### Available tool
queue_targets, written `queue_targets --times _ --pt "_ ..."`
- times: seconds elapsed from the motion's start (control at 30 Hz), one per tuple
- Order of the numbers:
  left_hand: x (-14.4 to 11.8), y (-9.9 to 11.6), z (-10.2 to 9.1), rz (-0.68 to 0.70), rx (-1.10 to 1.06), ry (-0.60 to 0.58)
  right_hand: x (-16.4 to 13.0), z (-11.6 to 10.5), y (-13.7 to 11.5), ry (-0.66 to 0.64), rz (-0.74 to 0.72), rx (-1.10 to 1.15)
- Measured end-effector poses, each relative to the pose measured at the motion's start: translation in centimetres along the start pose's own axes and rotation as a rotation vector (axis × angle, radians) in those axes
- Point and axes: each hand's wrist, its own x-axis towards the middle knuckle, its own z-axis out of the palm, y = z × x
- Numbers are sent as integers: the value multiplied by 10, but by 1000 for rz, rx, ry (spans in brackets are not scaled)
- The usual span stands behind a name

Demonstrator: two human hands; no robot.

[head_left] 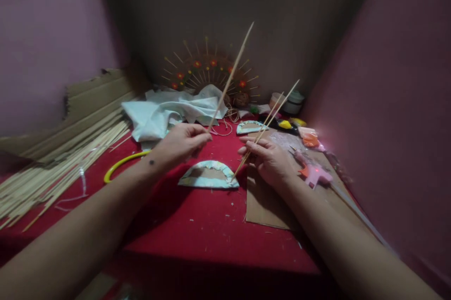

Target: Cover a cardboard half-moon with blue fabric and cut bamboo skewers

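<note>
Stick [230,74] pinched in left hand [181,142]; right hand [269,161] grips two sticks [271,119]. Keep tips low toward arch [208,175] at 6 o'clock.

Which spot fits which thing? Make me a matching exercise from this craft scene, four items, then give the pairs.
Things:
1. single stick
2. pink glue gun
3. yellow hoop
4. half-round piece

Places:
A. on the red cloth between both hands
B. pinched in the left hand
C. on cardboard beside the right hand
D. under the left wrist

Pairs: 1-B, 2-C, 3-D, 4-A
</note>
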Motion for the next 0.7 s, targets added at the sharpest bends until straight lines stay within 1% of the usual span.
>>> queue_targets --times 0.03,0.1,0.13,0.17,0.2,0.23,0.3,0.37,0.43,0.57,0.7 --pt "-1 -2 -14 -23 60 80 0 -1 0 6 -15 -16" --pt "-6 -11 -45 -84 232 192 1 -1 0 19 -24 -38" --pt "-10 -18 -61 -106 347 208 1 -2 0 32 -20 -38" --pt "-13 -27 -75 -147 510 254 2 -2 1 50 -13 -30" --pt "-17 -37 -88 -190 638 249 3 -2 2 69 -6 -17" --pt "-20 -49 -100 -295 761 284 3 -2 2 89 1 -1" --pt "-24 -70 -116 -440 961 277 4 -1 4 128 3 27" --pt "-27 -86 -124 -487 1050 228 5 -1 4 161 -14 41" --pt "-30 -94 -125 -485 1071 197 4 -1 4 196 -43 49" --pt "-34 -95 -126 -454 1072 194 2 -2 2 225 -50 48" --pt "-36 -94 -134 -463 1076 218 -1 1 -1 190 -20 -16"
